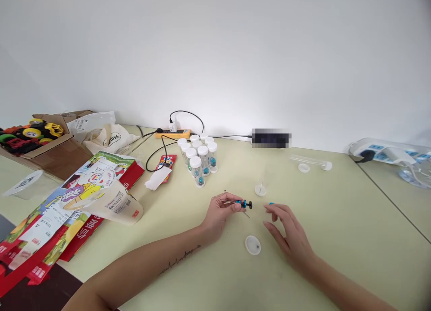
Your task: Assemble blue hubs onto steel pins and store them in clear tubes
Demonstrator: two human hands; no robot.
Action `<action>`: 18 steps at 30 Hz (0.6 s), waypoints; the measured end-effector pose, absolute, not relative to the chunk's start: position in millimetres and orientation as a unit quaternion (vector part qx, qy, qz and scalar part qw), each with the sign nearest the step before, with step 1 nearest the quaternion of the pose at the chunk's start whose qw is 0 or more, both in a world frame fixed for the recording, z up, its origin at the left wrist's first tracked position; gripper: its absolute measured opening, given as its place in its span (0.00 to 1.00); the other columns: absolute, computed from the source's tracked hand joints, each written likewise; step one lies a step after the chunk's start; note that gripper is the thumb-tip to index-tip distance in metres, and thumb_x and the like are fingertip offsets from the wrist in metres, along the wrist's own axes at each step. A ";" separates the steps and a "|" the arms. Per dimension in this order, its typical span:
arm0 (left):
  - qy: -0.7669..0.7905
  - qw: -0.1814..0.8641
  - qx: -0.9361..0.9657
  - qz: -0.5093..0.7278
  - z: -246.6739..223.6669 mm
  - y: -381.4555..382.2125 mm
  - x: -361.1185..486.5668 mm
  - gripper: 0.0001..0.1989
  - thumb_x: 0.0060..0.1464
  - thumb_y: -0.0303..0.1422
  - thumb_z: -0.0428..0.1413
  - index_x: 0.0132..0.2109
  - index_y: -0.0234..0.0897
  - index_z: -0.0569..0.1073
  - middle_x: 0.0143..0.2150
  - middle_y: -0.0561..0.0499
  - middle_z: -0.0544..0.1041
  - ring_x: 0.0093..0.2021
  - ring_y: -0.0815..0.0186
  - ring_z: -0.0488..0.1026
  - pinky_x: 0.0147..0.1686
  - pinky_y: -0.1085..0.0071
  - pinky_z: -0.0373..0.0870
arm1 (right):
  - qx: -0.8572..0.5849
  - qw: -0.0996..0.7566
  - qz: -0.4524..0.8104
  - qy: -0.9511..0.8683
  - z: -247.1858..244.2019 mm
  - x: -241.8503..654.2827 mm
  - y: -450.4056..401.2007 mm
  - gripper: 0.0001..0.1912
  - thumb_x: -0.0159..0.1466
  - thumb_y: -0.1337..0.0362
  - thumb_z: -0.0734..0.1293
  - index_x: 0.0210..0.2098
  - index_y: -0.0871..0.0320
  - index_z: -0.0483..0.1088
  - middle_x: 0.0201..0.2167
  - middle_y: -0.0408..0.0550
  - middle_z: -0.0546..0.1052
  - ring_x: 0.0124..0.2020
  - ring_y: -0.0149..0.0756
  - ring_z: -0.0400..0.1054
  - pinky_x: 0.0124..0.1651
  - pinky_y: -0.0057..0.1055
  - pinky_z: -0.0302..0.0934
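My left hand point(220, 214) is closed, pinching a small rod assembly point(243, 204) between thumb and fingers. It has a thin metal rod, bright blue rings and a black disc at its right end. Just right of it, my right hand point(289, 230) is held open, thumb and index finger apart. Behind its index fingertip shows a small blue piece point(271, 204); whether the finger touches it I cannot tell. A round white lid point(252, 245) with dark specks lies between my hands. Farther back sits a white cap point(260, 189) with a short pin standing on it.
Several clear tubes with white caps point(196, 171) stand upright at centre-left. A clear tube point(311, 162) lies at the right near a white cap point(303, 167). Left are a plastic cup point(124, 205), a red box point(90, 230) and a toy-filled carton point(60, 153). Power strips point(175, 134) line the wall.
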State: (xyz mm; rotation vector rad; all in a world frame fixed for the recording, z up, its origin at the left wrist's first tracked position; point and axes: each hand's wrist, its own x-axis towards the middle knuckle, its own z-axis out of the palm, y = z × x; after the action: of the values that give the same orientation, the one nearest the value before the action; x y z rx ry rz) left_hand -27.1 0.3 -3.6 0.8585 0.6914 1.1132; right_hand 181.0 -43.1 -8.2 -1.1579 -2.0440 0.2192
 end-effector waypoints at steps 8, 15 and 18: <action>0.320 0.728 0.395 0.460 0.0 -6.3 -23.5 0.10 0.38 0.25 0.66 0.32 0.32 0.78 0.33 0.48 0.78 0.37 0.61 0.76 0.45 0.60 0.70 | -0.396 0.366 0.085 -0.838 -11.2 186.9 -41.0 0.14 0.66 0.67 0.60 0.51 0.55 0.61 0.39 0.50 0.72 0.36 0.32 0.68 0.38 0.29 0.65; 0.332 0.748 0.404 0.408 -0.5 -15.0 -22.6 0.09 0.38 0.24 0.66 0.32 0.32 0.78 0.32 0.46 0.80 0.34 0.62 0.77 0.42 0.64 0.70 | -0.415 0.395 0.113 -0.812 -12.2 180.4 -51.4 0.09 0.66 0.66 0.59 0.46 0.53 0.62 0.32 0.45 0.74 0.30 0.31 0.70 0.32 0.27 0.66; 0.337 0.751 0.413 0.390 -1.2 -16.9 -22.9 0.10 0.37 0.24 0.66 0.32 0.33 0.79 0.31 0.47 0.80 0.33 0.63 0.76 0.39 0.67 0.70 | -0.408 0.405 0.111 -0.811 -11.1 181.3 -50.9 0.07 0.65 0.67 0.60 0.43 0.53 0.64 0.31 0.44 0.75 0.28 0.31 0.70 0.31 0.26 0.66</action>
State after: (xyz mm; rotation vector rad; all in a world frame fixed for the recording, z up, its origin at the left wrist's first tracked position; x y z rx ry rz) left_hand -22.9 -16.9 -1.2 0.9013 0.7370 0.8513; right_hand 181.3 -50.9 -11.1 -1.0293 -2.0454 0.2789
